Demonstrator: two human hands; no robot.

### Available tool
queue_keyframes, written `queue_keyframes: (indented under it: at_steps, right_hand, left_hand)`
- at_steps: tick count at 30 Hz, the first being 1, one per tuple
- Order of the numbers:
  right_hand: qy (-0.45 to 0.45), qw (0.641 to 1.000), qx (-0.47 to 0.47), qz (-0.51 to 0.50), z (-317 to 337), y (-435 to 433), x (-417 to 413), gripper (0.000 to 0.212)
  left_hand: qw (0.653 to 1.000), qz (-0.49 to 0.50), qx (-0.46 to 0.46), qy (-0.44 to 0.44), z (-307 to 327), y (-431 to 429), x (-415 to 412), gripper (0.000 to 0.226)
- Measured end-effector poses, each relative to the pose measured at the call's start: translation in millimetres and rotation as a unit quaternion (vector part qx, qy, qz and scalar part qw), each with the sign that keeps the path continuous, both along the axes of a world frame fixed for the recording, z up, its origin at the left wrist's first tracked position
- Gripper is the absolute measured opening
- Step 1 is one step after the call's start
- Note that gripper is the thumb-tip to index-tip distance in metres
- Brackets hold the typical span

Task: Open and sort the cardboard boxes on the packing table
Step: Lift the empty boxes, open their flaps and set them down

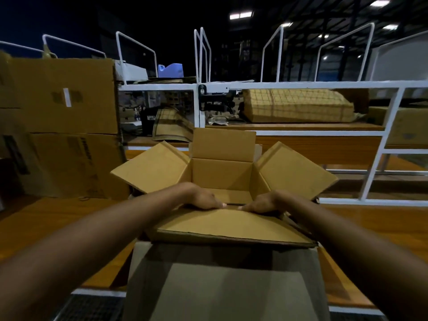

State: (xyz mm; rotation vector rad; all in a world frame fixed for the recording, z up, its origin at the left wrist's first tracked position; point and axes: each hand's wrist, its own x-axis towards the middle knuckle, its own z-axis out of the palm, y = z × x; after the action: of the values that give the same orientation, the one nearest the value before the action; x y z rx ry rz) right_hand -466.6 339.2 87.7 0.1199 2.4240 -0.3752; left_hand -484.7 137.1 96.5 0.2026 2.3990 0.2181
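1. At centre of the wooden packing table [46,218]: one open cardboard box [222,179], its interior showing only bare cardboard
2. Flap count: four, all folded out. Left flap [150,167] points to 10 o'clock, far flap [223,144] stands near upright at 12, right flap [296,167] points to 2, and near flap [231,225] lies low toward 6
3. Hands: two, bare forearms entering from 7 and 5 o'clock. Left hand [203,198] and right hand [264,202] both rest on the crease of the near flap. The fingers lie close together and fairly straight along the fold, pressing rather than gripping. The fingertips point at each other with a small gap between
4. Other boxes: two large ones stacked at 9 o'clock, upper box [60,96] on lower box [69,163], just beside the left flap. One more, the right box [407,126], is at 3 o'clock on a shelf
5. Open room: bare tabletop at 8 and 4 o'clock. The table's near edge runs under the forearms
6. At 12 o'clock: one white tube-frame rack [254,85] with looped dividers on top
7. Rack contents: one checked woven bundle [296,105] at 1 o'clock, one folded checked piece [171,126] at 11, and one blue plastic container [170,70] above
8. Materials: matte, plain corrugated board with sharp creases; glossy orange-brown wood
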Motion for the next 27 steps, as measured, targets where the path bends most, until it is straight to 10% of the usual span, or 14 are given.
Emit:
queue_keyframes:
  at_steps: [7,16,20,23,27]
  right_hand:
    - [-0.041,0.984,0.141,0.105,-8.2,-19.9,-94.5,0.079]
    - [-0.08,0.958,0.211,0.177,-115.2,-41.2,-184.2,0.16]
    - [-0.05,0.984,0.125,0.12,-158.2,-35.0,-196.5,0.147]
    - [-0.019,0.988,0.132,0.078,-205.1,-30.4,-201.2,0.096]
    - [-0.056,0.963,0.22,0.143,-245.0,-41.2,-194.1,0.104]
  left_hand:
    - [0.974,-0.102,-0.201,0.034,-17.3,0.0,-94.5,0.078]
    - [0.929,-0.196,-0.314,0.004,-183.2,19.1,-222.3,0.149]
    - [0.916,-0.235,-0.326,-0.003,-179.5,24.2,-213.2,0.126]
    - [0.929,-0.186,-0.317,0.044,-202.0,23.7,-194.8,0.142]
    - [0.951,-0.127,-0.281,0.008,-264.8,22.6,-197.2,0.158]
